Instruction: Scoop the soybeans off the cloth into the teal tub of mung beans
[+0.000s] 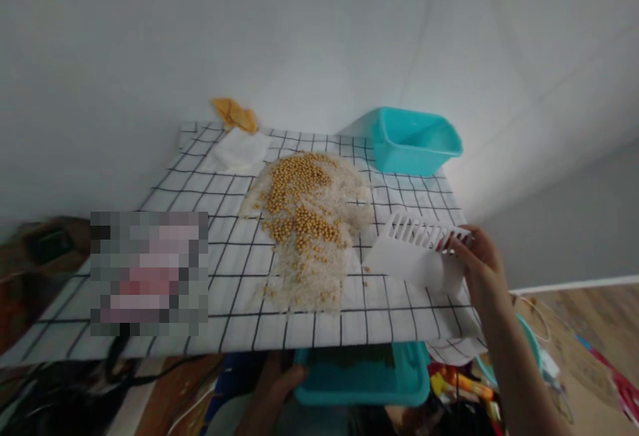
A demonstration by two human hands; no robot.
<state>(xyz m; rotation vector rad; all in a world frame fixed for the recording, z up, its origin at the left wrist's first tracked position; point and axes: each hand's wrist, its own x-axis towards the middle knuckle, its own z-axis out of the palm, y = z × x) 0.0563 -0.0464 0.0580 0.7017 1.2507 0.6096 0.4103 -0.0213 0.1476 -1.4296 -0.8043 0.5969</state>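
Note:
My right hand point(483, 264) is closed on the right end of a white slotted plastic piece point(404, 263), held low over the checked cloth with its row of slots along the top. To its left lies a spread of yellow soybeans point(299, 190) mixed with pale rice-like grains point(319, 289). Down at the table's front edge, my left hand point(284, 383) grips the left side of a teal plastic basin point(362, 396). The basin sits just below the cloth's edge, with its inside partly hidden. A few loose beans lie near the white piece.
Another teal basin point(417, 150) stands at the back right of the table. A white cloth point(239, 150) and a yellow cloth point(234, 115) lie at the back left. A blurred-out pink object point(150, 269) is at front left. A wall rises behind.

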